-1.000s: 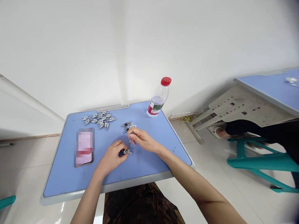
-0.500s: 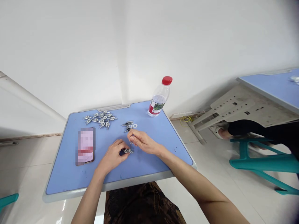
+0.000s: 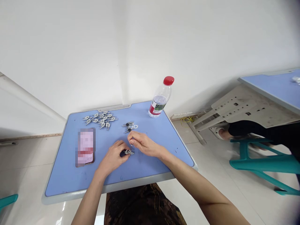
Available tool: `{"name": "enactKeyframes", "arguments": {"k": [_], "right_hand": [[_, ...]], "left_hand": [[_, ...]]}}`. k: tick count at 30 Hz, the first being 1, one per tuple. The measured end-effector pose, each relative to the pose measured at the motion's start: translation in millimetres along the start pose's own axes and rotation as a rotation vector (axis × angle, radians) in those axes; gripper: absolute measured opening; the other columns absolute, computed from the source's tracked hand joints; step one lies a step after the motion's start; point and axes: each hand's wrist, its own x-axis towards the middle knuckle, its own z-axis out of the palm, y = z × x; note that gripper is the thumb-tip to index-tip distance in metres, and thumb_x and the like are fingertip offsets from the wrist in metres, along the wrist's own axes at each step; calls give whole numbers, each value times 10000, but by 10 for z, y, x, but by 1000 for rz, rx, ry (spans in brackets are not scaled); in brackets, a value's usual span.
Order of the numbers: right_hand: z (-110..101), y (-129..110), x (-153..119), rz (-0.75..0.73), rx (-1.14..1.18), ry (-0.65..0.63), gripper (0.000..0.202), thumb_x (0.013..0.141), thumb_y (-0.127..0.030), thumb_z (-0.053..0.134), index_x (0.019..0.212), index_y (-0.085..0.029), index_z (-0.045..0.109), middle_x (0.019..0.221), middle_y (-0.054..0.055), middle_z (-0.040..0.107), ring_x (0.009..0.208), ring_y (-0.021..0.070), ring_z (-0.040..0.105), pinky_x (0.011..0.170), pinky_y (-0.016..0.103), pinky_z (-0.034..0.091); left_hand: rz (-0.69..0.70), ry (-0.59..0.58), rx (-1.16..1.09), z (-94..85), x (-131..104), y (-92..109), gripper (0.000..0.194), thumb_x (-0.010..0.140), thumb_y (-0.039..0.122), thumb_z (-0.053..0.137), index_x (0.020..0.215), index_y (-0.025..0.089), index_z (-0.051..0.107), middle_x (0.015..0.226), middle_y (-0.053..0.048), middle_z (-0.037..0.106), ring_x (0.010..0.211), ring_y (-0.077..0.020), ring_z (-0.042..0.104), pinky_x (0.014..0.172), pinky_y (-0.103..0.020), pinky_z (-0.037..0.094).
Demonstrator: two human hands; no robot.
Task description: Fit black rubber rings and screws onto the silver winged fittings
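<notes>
My left hand (image 3: pixel 115 154) is low over the blue desk, its thumb and fingers closed around a small metal connector part (image 3: pixel 128 152) with a black body and prongs pointing right. Just right of it my right hand (image 3: pixel 143 143) is closed in a fist-like pinch. A thin metal shaft (image 3: pixel 131 146) sticks down from those fingers to the connector part; the rest of it is hidden in the fist. Beyond the right hand lie several similar parts with black round pieces (image 3: pixel 128 126) and a loose flat metal plate (image 3: pixel 135 127).
Several metal parts (image 3: pixel 102 119) form a pile on the desk (image 3: pixel 70 181) at back left. Nearer stands out a phone (image 3: pixel 85 147), lying flat. A water bottle (image 3: pixel 158 101) with a red cap is at the back right. Beyond the right side are a teal stool (image 3: pixel 260 164) and another desk (image 3: pixel 276 84).
The right hand has shifted very slightly down. The connector part stays in the left hand, nearly unmoved.
</notes>
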Motion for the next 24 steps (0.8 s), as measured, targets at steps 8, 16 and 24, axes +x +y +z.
{"name": "enactKeyframes", "arguments": {"k": [8, 16, 24], "right_hand": [[-55, -72, -15, -51, -77, -93, 342, 1004, -385, 218, 852, -186, 451, 801, 24, 475, 734, 134, 433, 706, 262, 397], [-38, -75, -32, -106, -84, -75, 220, 988, -268, 359, 1014, -177, 558, 883, 45, 642, 810, 131, 562, 769, 257, 417], [-141, -189, -45, -87, -103, -168, 273, 992, -245, 324, 1107, -170, 560, 1012, 76, 644, 927, 152, 566, 841, 293, 425]], "left_hand": [[-7, 7, -11, 2, -1, 22, 105, 770, 123, 600, 847, 190, 619, 892, -26, 596, 836, -174, 565, 745, -301, 445], [-17, -6, 3, -12, 5, 42, 194, 785, 137, 599, 967, 198, 628, 940, -38, 605, 870, -191, 559, 783, -322, 455], [-36, -22, 5, -22, 0, 41, 177, 790, 156, 605, 960, 200, 626, 947, -35, 606, 871, -189, 562, 794, -321, 459]]}}
